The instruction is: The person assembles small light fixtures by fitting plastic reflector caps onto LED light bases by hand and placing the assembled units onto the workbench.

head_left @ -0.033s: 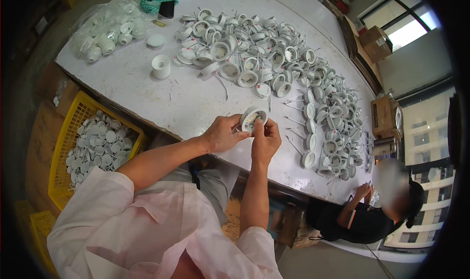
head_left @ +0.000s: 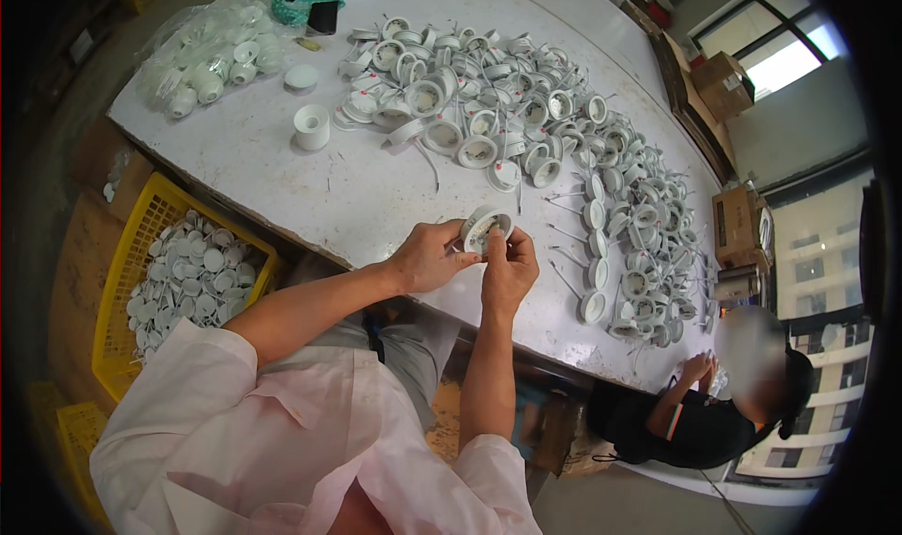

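Observation:
Over the near edge of the table, both hands hold one round white lamp housing (head_left: 478, 230), tilted so that its open face shows. Something pale, like a small circuit board, lies inside it. My left hand (head_left: 430, 257) grips the rim from the left, fingers behind and thumb at the lower edge. From the right, my right hand (head_left: 510, 274) pinches the housing, its thumb reaching into the opening. Fingers behind the housing are hidden. Beyond the hands spreads a large heap of similar white housings (head_left: 477, 152) with short wires, some lined up in a row (head_left: 598, 274) at the right.
A white cylindrical part (head_left: 311, 128) and a white disc (head_left: 302, 77) stand left on the table (head_left: 254, 173), near a clear bag of white lamp parts (head_left: 210, 89). A yellow crate (head_left: 116, 347) of small white discs sits lower left. Another person (head_left: 700, 427) works at the right edge.

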Demonstrator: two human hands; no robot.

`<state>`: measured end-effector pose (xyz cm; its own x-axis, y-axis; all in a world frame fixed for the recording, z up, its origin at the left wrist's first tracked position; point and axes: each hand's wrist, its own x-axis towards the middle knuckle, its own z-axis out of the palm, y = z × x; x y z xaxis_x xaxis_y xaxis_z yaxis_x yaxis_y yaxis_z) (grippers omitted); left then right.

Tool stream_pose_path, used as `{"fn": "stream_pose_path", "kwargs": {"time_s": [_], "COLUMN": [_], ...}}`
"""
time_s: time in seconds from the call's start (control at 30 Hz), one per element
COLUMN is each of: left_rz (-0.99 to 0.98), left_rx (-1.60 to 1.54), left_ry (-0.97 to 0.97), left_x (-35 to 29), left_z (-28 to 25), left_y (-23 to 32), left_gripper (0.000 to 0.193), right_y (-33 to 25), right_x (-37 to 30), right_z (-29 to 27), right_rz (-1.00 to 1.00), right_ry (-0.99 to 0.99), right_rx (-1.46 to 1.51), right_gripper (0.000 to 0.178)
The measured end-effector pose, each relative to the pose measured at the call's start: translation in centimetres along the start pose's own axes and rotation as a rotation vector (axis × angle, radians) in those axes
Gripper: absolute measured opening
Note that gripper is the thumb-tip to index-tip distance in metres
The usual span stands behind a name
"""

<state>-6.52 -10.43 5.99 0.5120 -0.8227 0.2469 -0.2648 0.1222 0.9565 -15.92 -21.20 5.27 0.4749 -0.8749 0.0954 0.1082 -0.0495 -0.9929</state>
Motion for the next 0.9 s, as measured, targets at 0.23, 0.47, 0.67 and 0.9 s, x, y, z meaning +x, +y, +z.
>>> {"fn": "stream_pose_path", "kwargs": {"time_s": [0.23, 0.47, 0.67, 0.9], "left_rz": [-0.088, -0.299, -0.401, -0.396], "left_rx": [0.073, -0.243, -0.399, -0.598], "left_ry": [0.055, 0.105, 0.311, 0.481], "left_x": [-1.3, -3.4, -8.4, -13.2], "left_z": [-1.1, -3.5, -9.8, -14.8], "left_y": [-0.4, -1.9, -5.4, -6.6], "left_gripper": [0.029, 0.025, 0.024, 0.032], "right_y": [0.1, 1.9, 2.4, 4.4], "right_x": [-1.0, -1.5, -0.3, 2.2], "right_z": [2.1, 4.2, 9.1, 20.3], "right_rz": [0.03, 0.055, -0.079, -0.391], "right_ry": [0.007, -0.104, -0.238, -0.532], "right_rx": [-0.101, -0.132, -0.271, -0.382], "right_gripper": [0.014, 0.019, 0.032, 0.041]}}
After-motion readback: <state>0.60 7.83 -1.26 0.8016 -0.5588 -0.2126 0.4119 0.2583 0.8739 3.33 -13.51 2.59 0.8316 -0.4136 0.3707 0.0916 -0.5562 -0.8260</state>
